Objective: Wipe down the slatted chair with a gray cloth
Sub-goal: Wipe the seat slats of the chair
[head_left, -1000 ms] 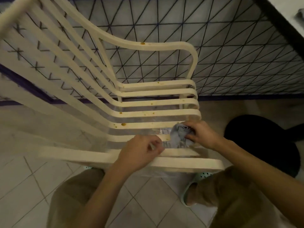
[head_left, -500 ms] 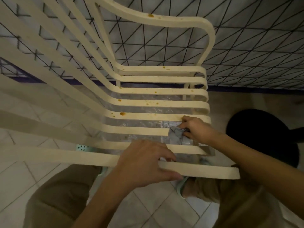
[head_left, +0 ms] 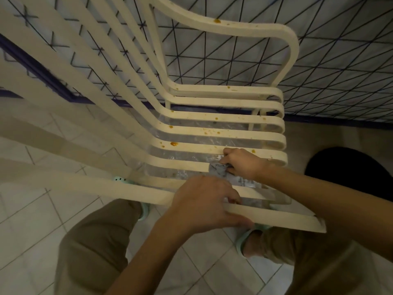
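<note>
The cream slatted chair [head_left: 251, 30] fills the view. Its seat slats are speckled with orange-brown spots, the largest spot [head_left: 174, 144] left of the right hand's [head_left: 244, 162] fingers. The left hand [head_left: 204, 201] curls its fingers over the front slat, thumb along the edge. The right fingers pinch the crumpled gray cloth [head_left: 219, 169] against a seat slat, just beyond the left fingertips. A wall [head_left: 340, 60] of black-lined triangles rises beyond both hands, above pale floor tiles [head_left: 32, 231]. A black round shape [head_left: 350, 167] sits right of the right hand. Clear plastic sheeting [head_left: 191, 156] shows between the slats near the fingers.
</note>
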The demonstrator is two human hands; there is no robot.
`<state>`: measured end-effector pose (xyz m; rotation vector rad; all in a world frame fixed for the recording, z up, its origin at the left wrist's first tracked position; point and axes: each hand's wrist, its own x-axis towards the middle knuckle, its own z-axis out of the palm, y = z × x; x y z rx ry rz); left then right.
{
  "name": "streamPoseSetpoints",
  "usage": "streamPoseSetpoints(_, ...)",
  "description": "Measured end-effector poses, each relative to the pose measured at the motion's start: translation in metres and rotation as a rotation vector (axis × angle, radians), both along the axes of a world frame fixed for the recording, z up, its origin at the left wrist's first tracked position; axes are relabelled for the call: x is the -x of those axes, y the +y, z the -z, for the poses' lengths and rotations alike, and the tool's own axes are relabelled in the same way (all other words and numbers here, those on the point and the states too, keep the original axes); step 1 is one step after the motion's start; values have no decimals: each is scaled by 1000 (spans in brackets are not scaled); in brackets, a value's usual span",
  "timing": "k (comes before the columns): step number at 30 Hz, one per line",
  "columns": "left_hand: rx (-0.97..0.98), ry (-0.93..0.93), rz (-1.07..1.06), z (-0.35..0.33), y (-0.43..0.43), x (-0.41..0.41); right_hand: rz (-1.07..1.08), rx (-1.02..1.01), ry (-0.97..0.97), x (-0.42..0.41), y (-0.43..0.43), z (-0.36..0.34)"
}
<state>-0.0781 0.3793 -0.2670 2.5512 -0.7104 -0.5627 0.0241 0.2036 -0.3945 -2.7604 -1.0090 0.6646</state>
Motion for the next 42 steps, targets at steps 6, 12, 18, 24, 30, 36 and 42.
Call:
streamPoseSetpoints(6, -23, -20, 11, 3, 1, 0, 48, -39, -7, 20, -38, 2)
streamPoseSetpoints(12, -11, -19, -6, 2, 1, 0, 180, -146, 56, 34, -72, 3)
streamPoseSetpoints(18, -11, -39, -22, 0, 0, 2, 405, -189, 65, 44, -107, -2)
streamPoseSetpoints(24, -35, -46, -38, -1, -2, 0, 539, -172, 68, 46, -113, -2)
streamPoseSetpoints(30, -17, -98, -213, 6, -7, 0, 647, -112, 93, 33, -97, -4)
streamPoseSetpoints(36, -56, -121, -262, 7, -8, 0, 607, -42, 108, 35, -101, -8)
streamPoseSetpoints(42, -49, -130, -283, 8, -8, 0, 578, 62, 105, 33, -121, -20)
